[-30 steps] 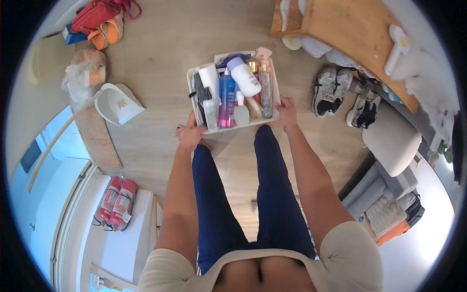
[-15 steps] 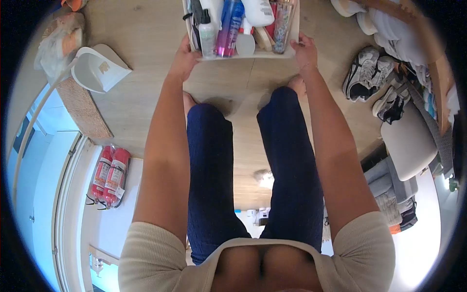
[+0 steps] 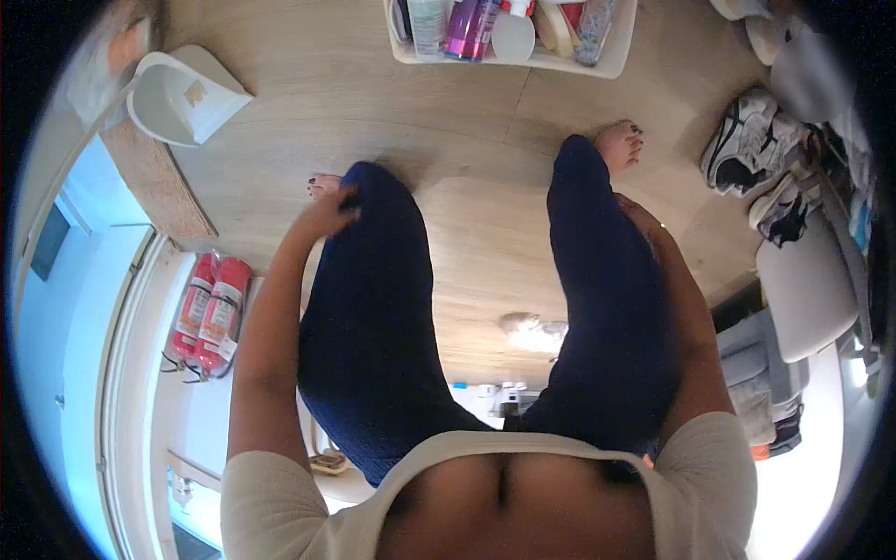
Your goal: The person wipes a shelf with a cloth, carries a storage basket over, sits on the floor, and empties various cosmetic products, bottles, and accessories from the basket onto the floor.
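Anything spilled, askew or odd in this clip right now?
Nothing plainly stands out. No spill shows around the white bin, though its far side is cut off. The one small oddity is a tan patch inside the dustpan on the floor, too small to tell as litter or a label.

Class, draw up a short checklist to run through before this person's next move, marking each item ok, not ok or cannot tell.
1. White bin clear of both hands: ok, it sits ahead, apart from them.
2. Left hand free: ok, it is at the left trouser leg, nothing seen in its grip.
3. Right hand free: cannot tell; it is beside the right trouser leg, fingers partly hidden.
4. Whole bin in view: not ok, the picture's top edge cuts it off.
5. Dustpan away from the bin: ok, well off to the left.
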Tool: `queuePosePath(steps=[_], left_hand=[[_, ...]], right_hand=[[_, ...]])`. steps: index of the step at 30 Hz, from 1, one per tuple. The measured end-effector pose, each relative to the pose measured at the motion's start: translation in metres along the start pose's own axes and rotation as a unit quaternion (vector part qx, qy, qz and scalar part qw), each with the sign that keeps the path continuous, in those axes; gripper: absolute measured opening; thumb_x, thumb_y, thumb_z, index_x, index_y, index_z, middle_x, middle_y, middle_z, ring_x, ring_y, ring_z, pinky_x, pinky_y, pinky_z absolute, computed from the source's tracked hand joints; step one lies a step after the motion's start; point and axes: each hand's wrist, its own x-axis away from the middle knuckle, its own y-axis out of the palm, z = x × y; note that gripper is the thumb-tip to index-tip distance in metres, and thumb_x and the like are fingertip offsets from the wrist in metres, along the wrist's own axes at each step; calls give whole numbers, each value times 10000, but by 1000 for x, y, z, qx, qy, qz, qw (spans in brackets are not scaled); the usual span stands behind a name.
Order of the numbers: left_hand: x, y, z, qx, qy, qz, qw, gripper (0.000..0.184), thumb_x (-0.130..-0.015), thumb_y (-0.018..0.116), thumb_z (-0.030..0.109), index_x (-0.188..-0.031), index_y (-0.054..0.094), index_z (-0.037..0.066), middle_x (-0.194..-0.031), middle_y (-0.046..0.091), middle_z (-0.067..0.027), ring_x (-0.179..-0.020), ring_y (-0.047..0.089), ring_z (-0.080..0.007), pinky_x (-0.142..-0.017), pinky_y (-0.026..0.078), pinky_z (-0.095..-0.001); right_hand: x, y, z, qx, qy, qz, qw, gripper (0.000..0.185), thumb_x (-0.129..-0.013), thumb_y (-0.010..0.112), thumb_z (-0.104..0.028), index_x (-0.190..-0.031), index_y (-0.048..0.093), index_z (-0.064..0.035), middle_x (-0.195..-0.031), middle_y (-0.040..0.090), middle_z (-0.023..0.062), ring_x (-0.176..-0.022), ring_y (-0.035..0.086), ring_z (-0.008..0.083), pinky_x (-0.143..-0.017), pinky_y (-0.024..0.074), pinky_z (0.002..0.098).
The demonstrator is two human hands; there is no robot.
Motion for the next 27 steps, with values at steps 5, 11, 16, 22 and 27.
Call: queuePosePath(steps=[5,11,16,22,27], left_hand=[[35,-26,-3,65,-162,-237,956,417,-750,597,188,-1151,572,75,-1126,605,-146,-1021,570,-276,-895,415,-374],[1,-89,-26,-54,-76,-179,979,226,-758,575,151,-941,607,22,-843,637,-65,-776,543,-153,-736,441,-323],[-6,-127,1,-74,-94,-183,976,183,-784,579,188,-861,582,22,-715,572,-26,-693,495,-141,-663,406,-305],[-14,-163,37,-274,-13,-142,951,241,-749,600,217,-884,619,19,-738,617,-65,-725,551,-176,-675,432,-324],[-13,-174,54,-459,25,-202,865,295,-720,626,235,-950,649,52,-835,655,-93,-744,601,-173,-660,478,-341]], right_hand=[[6,-3,6,124,-12,-24,992,459,-883,504,-378,-1259,473,-116,-1210,521,101,-1054,523,227,-875,433,358],[2,-14,-2,209,-26,-18,977,473,-873,511,-402,-1240,490,-104,-1208,530,99,-1066,520,227,-891,422,363],[-8,-28,-13,275,-37,2,961,486,-865,517,-422,-1224,504,-95,-1206,537,98,-1076,518,227,-904,412,367],[5,-41,-31,349,-41,50,935,504,-856,524,-446,-1205,521,-83,-1204,546,96,-1087,515,228,-920,400,372],[40,-58,-50,401,-36,82,912,521,-848,530,-466,-1189,536,-73,-1203,553,95,-1097,513,228,-933,390,376]])
